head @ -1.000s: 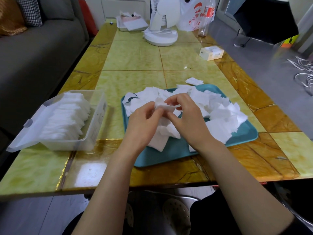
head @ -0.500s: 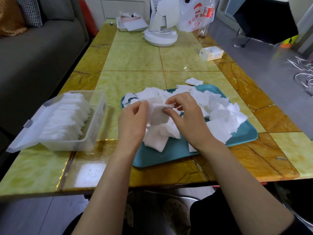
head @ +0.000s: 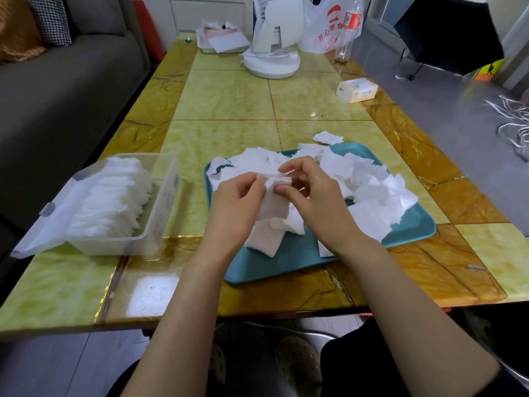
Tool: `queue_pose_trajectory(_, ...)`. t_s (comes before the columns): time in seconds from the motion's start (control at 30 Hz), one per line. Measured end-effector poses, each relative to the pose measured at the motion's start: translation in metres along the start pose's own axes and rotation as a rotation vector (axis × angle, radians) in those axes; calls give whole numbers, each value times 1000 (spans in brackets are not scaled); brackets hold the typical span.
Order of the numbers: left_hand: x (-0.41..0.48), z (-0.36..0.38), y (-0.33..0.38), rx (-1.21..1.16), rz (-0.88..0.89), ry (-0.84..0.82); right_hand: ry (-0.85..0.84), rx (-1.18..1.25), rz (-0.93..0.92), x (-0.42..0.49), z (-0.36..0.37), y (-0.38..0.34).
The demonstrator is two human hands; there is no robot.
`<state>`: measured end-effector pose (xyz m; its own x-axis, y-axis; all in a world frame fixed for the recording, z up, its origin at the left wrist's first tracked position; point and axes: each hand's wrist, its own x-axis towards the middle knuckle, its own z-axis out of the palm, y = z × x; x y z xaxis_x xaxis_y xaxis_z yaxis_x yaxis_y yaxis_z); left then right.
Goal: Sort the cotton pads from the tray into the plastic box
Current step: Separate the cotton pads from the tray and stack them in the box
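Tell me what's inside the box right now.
A packed row of white pads fills most of the box; its lid is open. The floor under the pads is covered, so anything beneath them is unseen.

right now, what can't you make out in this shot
Head view: how many white square cotton pads the left hand and right hand pinch; fingers and overlap hide the edges.
Head view: middle of the teal plastic tray, covered by the loose pile and hands.
Head view: pad count in the clear plastic box; the stack blurs together.
Head view: print on the small white carton, too small.
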<state>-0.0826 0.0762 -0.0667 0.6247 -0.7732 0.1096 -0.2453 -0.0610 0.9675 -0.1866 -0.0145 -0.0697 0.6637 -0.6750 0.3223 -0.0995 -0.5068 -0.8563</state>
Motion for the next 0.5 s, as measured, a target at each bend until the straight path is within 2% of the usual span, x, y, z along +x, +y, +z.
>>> queue_pose_trajectory(0.23, 0, 3, -1, -14, 12, -25, 18, -20, 89, 1, 1, 4)
queue_pose_trajectory(0.37, -4, 3, 5, -7, -3, -78, 47, -146, 35, 2, 2, 7)
queue_pose_trajectory(0.5, -2, 2, 0, 112, 0, -22, 100, -163, 74, 3, 2, 9)
